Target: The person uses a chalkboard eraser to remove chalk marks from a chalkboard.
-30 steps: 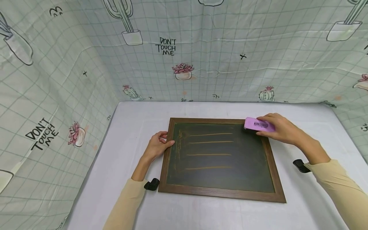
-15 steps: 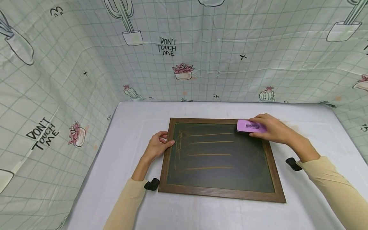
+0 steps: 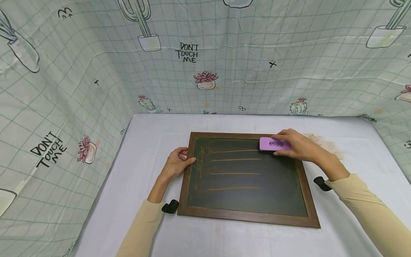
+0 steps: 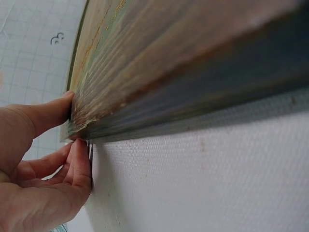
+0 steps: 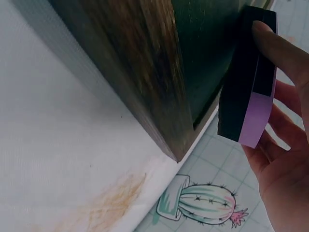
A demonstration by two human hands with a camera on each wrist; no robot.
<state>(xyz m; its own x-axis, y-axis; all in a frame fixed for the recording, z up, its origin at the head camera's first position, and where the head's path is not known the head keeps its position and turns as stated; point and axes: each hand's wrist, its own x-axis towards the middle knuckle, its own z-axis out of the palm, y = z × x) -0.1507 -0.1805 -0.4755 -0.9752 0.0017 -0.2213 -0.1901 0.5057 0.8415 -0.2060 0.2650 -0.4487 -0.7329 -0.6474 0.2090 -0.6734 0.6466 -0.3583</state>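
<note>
A wood-framed chalkboard point(image 3: 240, 200) lies flat with several yellowish chalk lines point(image 3: 236, 174) on its left and middle. My right hand point(image 3: 298, 147) grips a purple eraser point(image 3: 268, 144) between thumb and fingers, its dark felt face toward the board near the top edge. The eraser point(image 5: 253, 116) overlaps the right end of the topmost line in the head view. At the left side of the frame, my left hand point(image 3: 174, 165) pinches the wooden edge. In the left wrist view its thumb point(image 4: 53, 111) presses on top of the frame while the fingers sit at the underside.
The board rests on a white-covered table point(image 3: 237, 239). Brownish chalk dust point(image 3: 324, 142) marks the cloth beyond the board's upper right corner. Behind and on both sides hangs a grid-patterned curtain point(image 3: 237, 43) with cactus drawings. Black straps point(image 3: 170, 206) show at the wrists.
My right hand has slid the eraser left along the board's top, from the upper right corner to the end of the topmost line. The left hand has stayed on the frame.
</note>
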